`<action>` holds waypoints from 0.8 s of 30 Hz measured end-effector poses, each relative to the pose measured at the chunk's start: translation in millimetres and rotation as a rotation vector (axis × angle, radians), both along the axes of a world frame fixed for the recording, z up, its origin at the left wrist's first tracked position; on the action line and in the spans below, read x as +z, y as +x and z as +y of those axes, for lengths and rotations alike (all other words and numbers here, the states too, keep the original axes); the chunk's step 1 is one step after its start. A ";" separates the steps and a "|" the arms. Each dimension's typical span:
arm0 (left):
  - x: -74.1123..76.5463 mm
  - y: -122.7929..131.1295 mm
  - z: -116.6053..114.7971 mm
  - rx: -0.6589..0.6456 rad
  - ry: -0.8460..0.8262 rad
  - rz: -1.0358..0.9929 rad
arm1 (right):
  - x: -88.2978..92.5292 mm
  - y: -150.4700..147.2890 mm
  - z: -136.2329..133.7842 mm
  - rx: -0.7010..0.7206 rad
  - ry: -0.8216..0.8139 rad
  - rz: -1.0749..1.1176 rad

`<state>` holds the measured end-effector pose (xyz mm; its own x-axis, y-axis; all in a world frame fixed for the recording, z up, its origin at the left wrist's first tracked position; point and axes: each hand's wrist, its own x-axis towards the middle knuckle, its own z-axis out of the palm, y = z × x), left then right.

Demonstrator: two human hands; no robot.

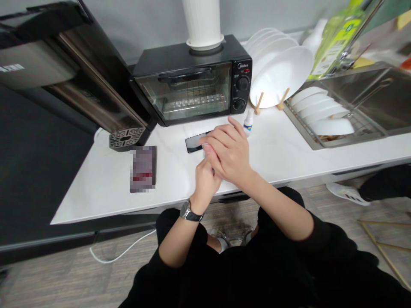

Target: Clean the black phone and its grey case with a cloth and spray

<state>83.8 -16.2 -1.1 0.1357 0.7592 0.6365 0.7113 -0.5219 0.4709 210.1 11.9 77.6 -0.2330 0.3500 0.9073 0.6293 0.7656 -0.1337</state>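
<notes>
My right hand lies over my left hand above the white counter, fingers curved around it. The left hand, with a watch on its wrist, is mostly covered, and I cannot tell whether anything is between the palms. Just behind the hands a black phone lies flat, partly hidden by my fingers. A small white dropper bottle with a blue label stands upright just right of my right fingertips.
A black toaster oven sits at the back with a white vase on top. White plates lean in a rack beside a sink holding bowls. A blurred dark card lies at left, near a coffee machine.
</notes>
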 end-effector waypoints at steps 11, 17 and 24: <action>0.4 4.9 1.9 -0.027 -0.034 -0.067 | -1.3 3.1 -1.4 -0.051 -0.213 0.148; 0.8 3.5 2.2 -0.030 -0.011 -0.065 | -2.8 7.7 8.6 0.006 -0.110 -0.029; -6.4 7.5 6.8 0.004 -0.050 -0.096 | 0.8 -2.9 0.5 -0.031 -0.186 0.042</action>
<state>91.2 -9.4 -7.6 0.0727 0.7909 0.6077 0.6641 -0.4929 0.5621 207.3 12.5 78.4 -0.1829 0.5190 0.8350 0.6431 0.7056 -0.2976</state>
